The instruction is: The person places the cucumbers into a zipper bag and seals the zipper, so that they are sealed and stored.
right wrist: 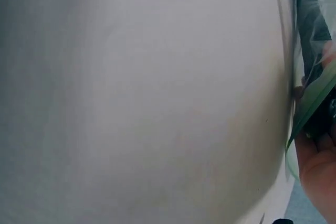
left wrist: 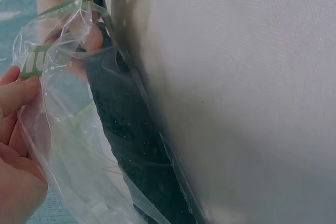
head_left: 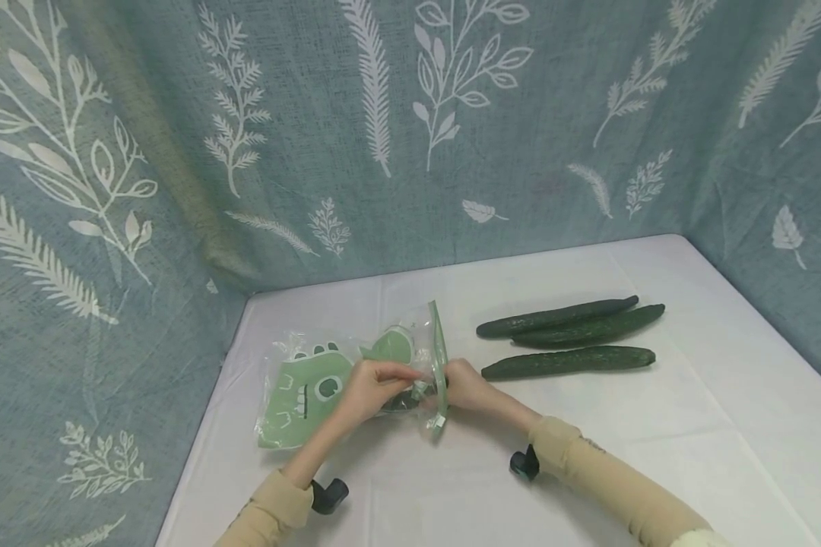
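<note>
A clear zip bag (head_left: 441, 334) with a green one-eyed monster print lies on the table, its green-edged mouth toward the right. My left hand (head_left: 369, 391) pinches the bag's plastic near the mouth between thumb and fingers. Inside the bag is a dark green cucumber (left wrist: 131, 129), seen through the film in the left wrist view. At the bag's mouth, my right hand (head_left: 468, 387) holds the end of that cucumber. The right wrist view catches this right hand (right wrist: 320, 177) only at its edge, fingers under the cucumber's end, partly behind the green rim.
Right of the bag lie three more cucumbers: a back one (head_left: 554, 318), one touching it (head_left: 591, 327) and a front one (head_left: 568, 363). A white cloth (head_left: 445, 497) covers the table. Blue-green leaf-patterned curtains (head_left: 410, 144) stand around it.
</note>
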A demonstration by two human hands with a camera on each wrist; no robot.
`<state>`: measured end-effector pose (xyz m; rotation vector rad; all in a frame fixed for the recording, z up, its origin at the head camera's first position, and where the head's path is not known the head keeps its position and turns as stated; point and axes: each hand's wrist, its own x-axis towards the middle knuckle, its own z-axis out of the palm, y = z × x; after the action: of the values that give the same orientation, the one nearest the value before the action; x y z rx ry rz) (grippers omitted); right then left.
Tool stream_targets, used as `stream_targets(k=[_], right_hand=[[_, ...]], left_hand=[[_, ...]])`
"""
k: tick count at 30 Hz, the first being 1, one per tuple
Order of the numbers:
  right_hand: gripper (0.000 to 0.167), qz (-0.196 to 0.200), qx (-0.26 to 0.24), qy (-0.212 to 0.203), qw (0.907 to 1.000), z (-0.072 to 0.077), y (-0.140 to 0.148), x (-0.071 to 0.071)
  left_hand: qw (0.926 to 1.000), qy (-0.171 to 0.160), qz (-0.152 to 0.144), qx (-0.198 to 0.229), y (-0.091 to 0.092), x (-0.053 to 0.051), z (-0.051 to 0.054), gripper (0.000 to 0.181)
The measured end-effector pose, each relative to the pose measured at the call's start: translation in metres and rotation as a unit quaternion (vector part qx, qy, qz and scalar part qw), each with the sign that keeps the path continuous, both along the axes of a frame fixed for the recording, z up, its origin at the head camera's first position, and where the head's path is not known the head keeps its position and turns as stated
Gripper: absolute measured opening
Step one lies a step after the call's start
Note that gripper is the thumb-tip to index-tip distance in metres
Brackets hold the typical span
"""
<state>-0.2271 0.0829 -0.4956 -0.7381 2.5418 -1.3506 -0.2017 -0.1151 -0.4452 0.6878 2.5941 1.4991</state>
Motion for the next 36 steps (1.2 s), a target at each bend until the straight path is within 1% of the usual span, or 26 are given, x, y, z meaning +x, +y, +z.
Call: stream_targets(k=[3, 10, 17, 26, 32, 34, 36], right_hand=[[0.024, 0.008, 0.001, 0.002, 1.0000, 0.001, 0.001, -0.002], [0.028, 0.025, 0.006, 0.014, 0.9996, -0.001, 0.002, -0.003], [0.026, 0.034, 0.010, 0.008, 0.9994, -0.001, 0.003, -0.001], [0.027, 0.036, 0.006, -0.009, 0.9993, 0.000, 0.006, 0.000], [0.025, 0.029, 0.034, -0.008, 0.9990, 0.003, 0.010, -0.002], [0.028, 0.029, 0.038, -0.009, 0.9988, 0.005, 0.012, -0.002], [0.030, 0.033, 0.030, -0.009, 0.9990, 0.006, 0.015, -0.002]], left_hand=[[1.0000, -0.007, 0.003, 0.003, 0.000, -0.001, 0.000, 0.015], [0.9999, -0.007, 0.004, -0.012, -0.001, -0.001, -0.002, 0.015], [0.9998, -0.011, 0.006, -0.016, -0.002, -0.001, -0.005, 0.015], [0.9999, -0.010, -0.003, -0.006, -0.002, 0.000, -0.005, 0.015], [0.9998, -0.013, -0.008, -0.008, -0.002, 0.000, -0.004, 0.016], [0.9998, -0.015, -0.008, -0.011, 0.000, 0.006, 0.005, 0.016], [0.9997, -0.015, -0.008, -0.014, 0.002, 0.012, 0.016, 0.017]])
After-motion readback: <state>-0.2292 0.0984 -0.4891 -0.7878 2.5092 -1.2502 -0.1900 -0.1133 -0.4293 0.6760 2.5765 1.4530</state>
